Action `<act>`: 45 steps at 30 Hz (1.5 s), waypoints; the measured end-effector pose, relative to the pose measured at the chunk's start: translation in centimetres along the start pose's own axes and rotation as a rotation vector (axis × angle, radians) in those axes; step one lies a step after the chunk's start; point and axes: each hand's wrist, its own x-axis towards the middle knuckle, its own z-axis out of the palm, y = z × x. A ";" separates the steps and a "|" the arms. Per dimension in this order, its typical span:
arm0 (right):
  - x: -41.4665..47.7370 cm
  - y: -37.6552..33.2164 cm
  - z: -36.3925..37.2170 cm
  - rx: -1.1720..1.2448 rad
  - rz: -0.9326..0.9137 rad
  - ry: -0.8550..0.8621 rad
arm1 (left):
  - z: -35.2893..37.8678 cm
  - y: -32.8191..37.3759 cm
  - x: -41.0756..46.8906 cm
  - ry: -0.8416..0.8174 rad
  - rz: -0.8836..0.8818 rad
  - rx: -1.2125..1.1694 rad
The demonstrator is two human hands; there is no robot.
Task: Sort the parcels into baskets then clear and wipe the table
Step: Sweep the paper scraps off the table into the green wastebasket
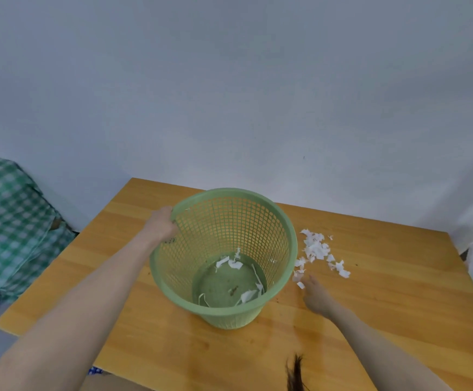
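Green plastic basket [291, 249] is sitting near the middle of the table [393, 292], the left hand [160, 225] gripping its left rim. Just beside it, toward the right edge, the right hand [317, 298] is lying with loose, straight fingers against scattered white paper scraps [317, 247].

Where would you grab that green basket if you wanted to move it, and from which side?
Probably by its top rim, from the left, where the left hand grips the green mesh basket. The rim is a solid band, wider than the base, so a grip hooks over it; the mesh wall slopes and offers less hold. Paper scraps and the right hand crowd the right side.
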 end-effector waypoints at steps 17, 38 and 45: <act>1.6 -1.1 0.2 0.087 -0.032 0.111 | 0.2 -0.2 0.4 0.007 -0.040 -0.048; -4.1 -4.9 -2.2 0.425 -0.163 0.581 | 0.4 -0.1 -0.3 0.050 -0.050 -0.037; -1.8 0.5 2.5 -0.081 0.127 -0.065 | 0.4 0.1 -0.4 0.043 -0.058 -0.057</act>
